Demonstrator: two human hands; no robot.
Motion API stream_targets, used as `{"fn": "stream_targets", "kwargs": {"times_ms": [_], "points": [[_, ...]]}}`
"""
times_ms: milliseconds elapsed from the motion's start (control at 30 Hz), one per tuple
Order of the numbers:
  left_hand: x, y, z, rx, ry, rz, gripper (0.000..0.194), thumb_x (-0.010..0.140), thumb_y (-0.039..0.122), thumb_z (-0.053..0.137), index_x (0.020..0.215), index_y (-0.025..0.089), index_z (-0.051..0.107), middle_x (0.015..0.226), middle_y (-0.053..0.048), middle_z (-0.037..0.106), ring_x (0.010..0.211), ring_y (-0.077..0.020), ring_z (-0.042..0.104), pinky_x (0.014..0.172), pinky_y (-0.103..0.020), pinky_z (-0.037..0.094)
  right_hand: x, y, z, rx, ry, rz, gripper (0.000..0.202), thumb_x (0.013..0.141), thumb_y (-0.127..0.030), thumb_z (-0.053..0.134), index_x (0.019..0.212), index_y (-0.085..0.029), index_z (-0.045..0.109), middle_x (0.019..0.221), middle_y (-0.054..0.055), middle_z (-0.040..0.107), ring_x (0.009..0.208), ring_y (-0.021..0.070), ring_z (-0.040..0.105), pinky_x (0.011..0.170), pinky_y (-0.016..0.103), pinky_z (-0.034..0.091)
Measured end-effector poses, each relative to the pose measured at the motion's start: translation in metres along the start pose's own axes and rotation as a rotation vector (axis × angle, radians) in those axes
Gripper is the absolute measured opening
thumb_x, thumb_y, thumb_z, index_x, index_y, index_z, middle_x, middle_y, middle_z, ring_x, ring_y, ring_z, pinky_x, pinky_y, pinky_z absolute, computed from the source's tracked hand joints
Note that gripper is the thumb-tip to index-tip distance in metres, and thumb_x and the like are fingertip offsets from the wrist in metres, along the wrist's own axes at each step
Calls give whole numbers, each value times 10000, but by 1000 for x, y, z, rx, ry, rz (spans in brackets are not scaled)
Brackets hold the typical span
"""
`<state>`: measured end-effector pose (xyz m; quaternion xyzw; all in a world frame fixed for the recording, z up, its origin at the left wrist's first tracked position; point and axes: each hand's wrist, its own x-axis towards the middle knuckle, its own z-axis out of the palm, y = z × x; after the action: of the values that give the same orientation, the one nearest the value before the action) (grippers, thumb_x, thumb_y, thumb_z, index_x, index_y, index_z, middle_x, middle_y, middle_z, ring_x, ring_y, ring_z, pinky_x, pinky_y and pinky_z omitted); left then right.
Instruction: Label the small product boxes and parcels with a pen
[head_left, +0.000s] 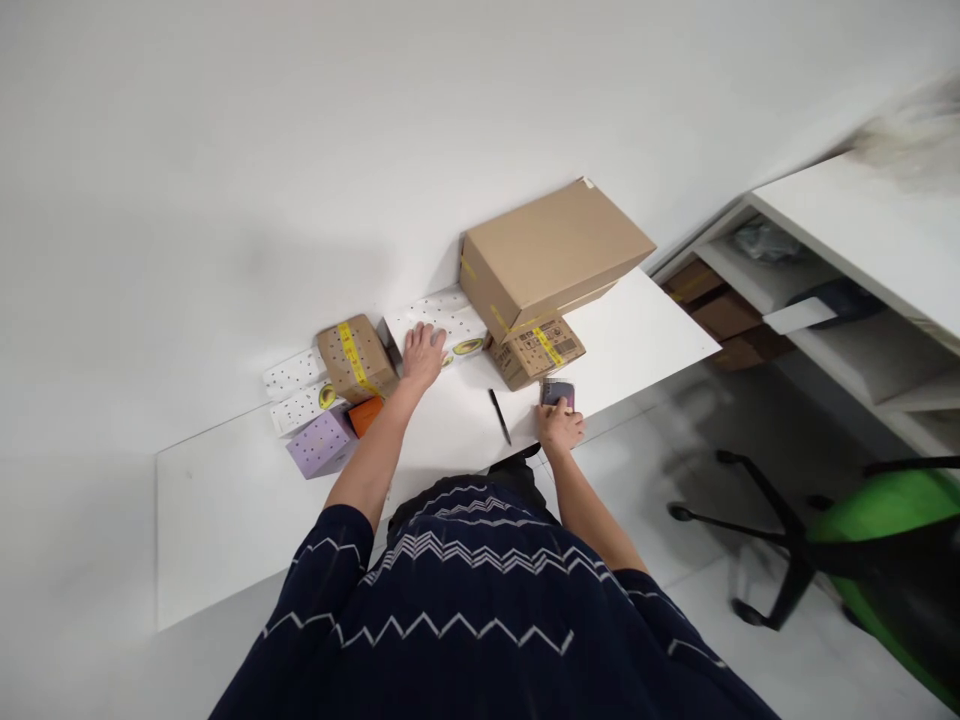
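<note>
My left hand (424, 357) lies with its fingers spread on a white dotted box (459, 318) that shows avocado pictures. Near the table's front edge, my right hand (560, 426) rests on the lower part of a dark phone-like object (556, 394), its fingers bent over it. A black pen (499, 416) lies on the table between the hands. To the left of my left hand sits a brown dotted box (357, 358) with yellow tape, beside an orange box (364, 415) and a purple box (322, 442). Another taped brown box (536, 350) stands just behind the phone-like object.
A large cardboard box (555, 250) stands at the back of the white table (225, 530), against the wall. White shelving (862, 250) holding cartons is on the right. A green and black chair (885, 510) stands on the floor at the lower right.
</note>
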<state>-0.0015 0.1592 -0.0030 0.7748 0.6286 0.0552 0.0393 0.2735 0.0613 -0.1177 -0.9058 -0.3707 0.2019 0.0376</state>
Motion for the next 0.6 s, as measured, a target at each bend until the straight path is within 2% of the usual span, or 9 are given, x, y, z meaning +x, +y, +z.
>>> {"fn": "stream_targets", "kwargs": {"times_ms": [100,200,267,333,433,500,533,600], "points": [[-13,6,-13,-27,50,-43,464,923,345,542,1367,210,558,1508,-153,432,1492,-391,207,1200,-617,135,2,4,-5,35,-11,0,580,912,-487,492,1446,-263,452,1404,198,425,1273,375,435,1000,507,357],[-36,0,-35,-41,208,-180,490,923,487,537,1350,250,577,1535,-137,393,1484,-408,193,1181,-650,136,2,14,-11,80,70,-50,604,901,-478,508,1455,-246,438,1459,204,376,1293,388,412,1010,525,357],[-51,-18,-52,-49,361,-367,498,896,528,567,1316,262,597,1525,-131,393,1470,-420,200,1161,-667,156,-3,22,-17,117,137,-147,601,906,-440,503,1449,-190,438,1421,230,400,1285,387,418,1002,520,372],[-66,-43,-67,-82,472,-518,475,866,514,611,1268,262,618,1495,-126,413,1443,-415,244,1145,-656,208,-11,26,-22,185,163,-281,575,922,-402,466,1434,-141,441,1355,239,438,1259,359,450,994,489,397],[-95,-79,-77,-192,544,-617,324,903,372,550,1173,212,629,1313,-137,530,1302,-312,443,1107,-525,355,-29,23,-27,365,118,-436,550,930,-408,428,1399,-123,460,1289,213,467,1073,274,571,944,426,458],[-119,-88,-74,-194,529,-624,242,896,230,474,1072,185,634,1140,-126,596,1175,-266,524,1062,-456,411,-42,15,-27,487,65,-492,526,923,-417,423,1356,-126,494,1256,194,484,888,214,604,880,402,498],[-131,-86,-68,-166,473,-610,234,871,180,458,1023,184,636,1068,-118,613,1128,-264,539,1046,-447,419,-48,11,-27,535,35,-520,513,920,-419,423,1331,-124,514,1239,188,495,819,192,599,847,394,513],[-152,-76,-54,-107,257,-520,246,827,139,461,992,182,639,1016,-120,624,1084,-279,550,1029,-448,421,-59,3,-26,595,-13,-578,488,915,-417,426,1285,-123,548,1214,181,516,750,171,584,805,383,529]]}}
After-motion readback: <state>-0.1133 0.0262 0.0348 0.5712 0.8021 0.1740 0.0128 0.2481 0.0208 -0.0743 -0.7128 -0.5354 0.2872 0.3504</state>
